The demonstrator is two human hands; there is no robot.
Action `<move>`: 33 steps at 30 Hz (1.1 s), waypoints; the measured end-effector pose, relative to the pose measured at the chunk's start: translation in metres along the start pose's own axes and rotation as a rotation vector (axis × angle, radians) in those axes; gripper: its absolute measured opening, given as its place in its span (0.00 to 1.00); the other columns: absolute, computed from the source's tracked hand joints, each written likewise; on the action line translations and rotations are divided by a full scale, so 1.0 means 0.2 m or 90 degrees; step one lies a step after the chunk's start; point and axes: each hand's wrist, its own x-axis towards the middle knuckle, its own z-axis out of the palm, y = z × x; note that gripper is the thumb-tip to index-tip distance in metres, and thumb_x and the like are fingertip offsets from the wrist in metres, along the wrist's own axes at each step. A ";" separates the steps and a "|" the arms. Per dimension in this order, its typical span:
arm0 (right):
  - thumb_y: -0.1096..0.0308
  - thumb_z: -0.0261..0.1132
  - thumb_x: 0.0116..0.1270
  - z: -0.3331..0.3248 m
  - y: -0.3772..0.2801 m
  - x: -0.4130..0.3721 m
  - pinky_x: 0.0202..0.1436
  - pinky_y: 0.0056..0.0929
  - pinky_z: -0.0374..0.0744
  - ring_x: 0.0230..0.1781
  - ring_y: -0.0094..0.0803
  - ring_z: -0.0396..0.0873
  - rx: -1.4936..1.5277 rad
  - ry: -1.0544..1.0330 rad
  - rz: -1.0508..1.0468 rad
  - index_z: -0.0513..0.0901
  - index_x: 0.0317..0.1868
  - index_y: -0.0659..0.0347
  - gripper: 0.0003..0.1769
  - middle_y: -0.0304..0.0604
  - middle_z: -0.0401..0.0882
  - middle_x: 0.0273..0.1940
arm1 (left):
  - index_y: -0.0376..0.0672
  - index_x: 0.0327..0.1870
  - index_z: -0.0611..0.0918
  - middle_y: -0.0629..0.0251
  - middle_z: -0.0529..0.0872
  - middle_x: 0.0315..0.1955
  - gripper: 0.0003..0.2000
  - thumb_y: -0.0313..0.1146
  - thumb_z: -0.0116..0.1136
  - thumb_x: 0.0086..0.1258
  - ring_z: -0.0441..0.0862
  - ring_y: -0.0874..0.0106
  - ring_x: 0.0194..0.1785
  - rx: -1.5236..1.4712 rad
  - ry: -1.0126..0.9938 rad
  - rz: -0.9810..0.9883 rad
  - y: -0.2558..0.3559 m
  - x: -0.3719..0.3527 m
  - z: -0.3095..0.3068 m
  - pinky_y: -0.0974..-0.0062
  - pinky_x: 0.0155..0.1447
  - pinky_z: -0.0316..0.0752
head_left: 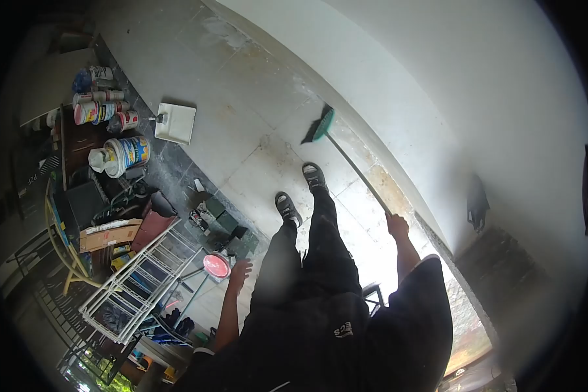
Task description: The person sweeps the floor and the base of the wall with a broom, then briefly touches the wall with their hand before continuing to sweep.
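**Tiled floor by a white wall, broom held in one hand**

Pale floor tiles [242, 78], stained in places, run along the foot of a curving white wall [405, 78]. Seen from above, a person in black trousers and sandals [286, 208] stands on them.

The right hand [396, 225] is clamped around the top of a broom [354, 168]. Its long handle slants forward and its teal head rests on the tiles near the wall, ahead of the feet. Gripping so high seems to let the bristles reach the floor without stooping.

The left hand [240, 269] hangs free with its fingers spread, holding nothing, just beside a red disc [216, 265].

A white dustpan [174, 122] lies flat, well apart from the broom head. Beside it, a paint bucket [127, 153], cans [98, 108] and a tipped white wire rack [140, 281] crowd the left edge.
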 end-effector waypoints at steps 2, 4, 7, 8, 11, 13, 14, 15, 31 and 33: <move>0.44 0.37 0.60 0.27 0.33 -0.20 0.38 0.41 0.72 0.36 0.48 0.74 0.017 -0.021 0.071 0.73 0.32 0.66 0.31 0.57 0.74 0.32 | 0.47 0.44 0.71 0.67 0.76 0.36 0.17 0.47 0.42 0.60 0.71 0.76 0.36 0.017 -0.018 0.045 0.08 0.13 -0.04 0.77 0.39 0.64; 0.44 0.38 0.59 0.48 0.59 -0.47 0.39 0.41 0.72 0.37 0.48 0.73 0.026 -0.069 0.133 0.72 0.34 0.67 0.31 0.57 0.74 0.33 | 0.46 0.43 0.71 0.69 0.76 0.34 0.18 0.49 0.42 0.60 0.70 0.79 0.33 0.049 -0.027 0.098 0.24 0.21 -0.06 0.80 0.36 0.64; 0.48 0.38 0.60 0.73 0.84 -0.79 0.44 0.40 0.70 0.44 0.47 0.70 0.008 -0.160 0.209 0.71 0.39 0.67 0.28 0.54 0.72 0.39 | 0.45 0.43 0.71 0.70 0.76 0.32 0.18 0.49 0.42 0.60 0.70 0.80 0.33 0.036 -0.011 0.173 0.44 0.24 -0.10 0.81 0.34 0.63; 0.51 0.40 0.60 0.72 0.86 -0.86 0.45 0.38 0.70 0.46 0.46 0.68 0.006 -0.208 0.213 0.71 0.40 0.66 0.25 0.52 0.71 0.41 | 0.45 0.42 0.71 0.69 0.75 0.32 0.19 0.49 0.42 0.60 0.70 0.79 0.33 -0.006 -0.015 0.214 0.46 0.27 -0.12 0.81 0.35 0.63; 0.58 0.48 0.54 0.88 1.04 -0.78 0.46 0.33 0.71 0.44 0.39 0.71 -0.157 -0.358 0.201 0.76 0.39 0.57 0.18 0.49 0.72 0.42 | 0.45 0.42 0.71 0.68 0.76 0.32 0.18 0.49 0.42 0.60 0.70 0.79 0.33 0.210 -0.015 0.366 0.48 0.31 -0.16 0.81 0.35 0.63; 0.60 0.51 0.51 0.97 1.16 -0.67 0.46 0.31 0.71 0.46 0.37 0.70 -0.226 -0.384 0.151 0.75 0.43 0.53 0.18 0.46 0.71 0.45 | 0.45 0.42 0.71 0.68 0.75 0.32 0.17 0.47 0.43 0.60 0.70 0.78 0.32 0.213 -0.030 0.405 0.46 0.33 -0.19 0.82 0.34 0.63; 0.60 0.51 0.51 0.96 1.19 -0.71 0.46 0.31 0.71 0.47 0.36 0.70 -0.232 -0.377 0.152 0.74 0.43 0.53 0.18 0.46 0.71 0.45 | 0.44 0.42 0.71 0.67 0.76 0.32 0.16 0.45 0.44 0.60 0.71 0.77 0.33 0.194 -0.013 0.385 0.52 0.25 -0.16 0.81 0.34 0.64; 0.60 0.51 0.51 0.93 1.23 -0.75 0.46 0.31 0.71 0.47 0.36 0.70 -0.241 -0.368 0.154 0.74 0.43 0.53 0.18 0.45 0.71 0.45 | 0.43 0.42 0.71 0.67 0.76 0.32 0.14 0.42 0.45 0.59 0.71 0.77 0.34 0.171 0.003 0.363 0.55 0.19 -0.15 0.81 0.35 0.64; 0.51 0.53 0.51 -0.90 -0.90 -0.53 0.40 0.33 0.72 0.39 0.39 0.74 -0.405 -0.038 -0.139 0.77 0.37 0.56 0.19 0.45 0.76 0.36 | 0.40 0.34 0.75 0.59 0.79 0.22 0.13 0.33 0.59 0.47 0.77 0.72 0.30 -0.014 0.235 0.291 0.24 0.46 -0.63 0.77 0.33 0.71; 0.51 0.49 0.56 -1.07 -1.25 -0.56 0.40 0.35 0.73 0.38 0.38 0.74 -0.404 0.030 -0.177 0.76 0.37 0.59 0.20 0.45 0.76 0.36 | 0.39 0.34 0.75 0.59 0.79 0.23 0.14 0.34 0.60 0.47 0.78 0.71 0.31 -0.033 0.238 0.295 0.19 0.55 -0.74 0.77 0.33 0.71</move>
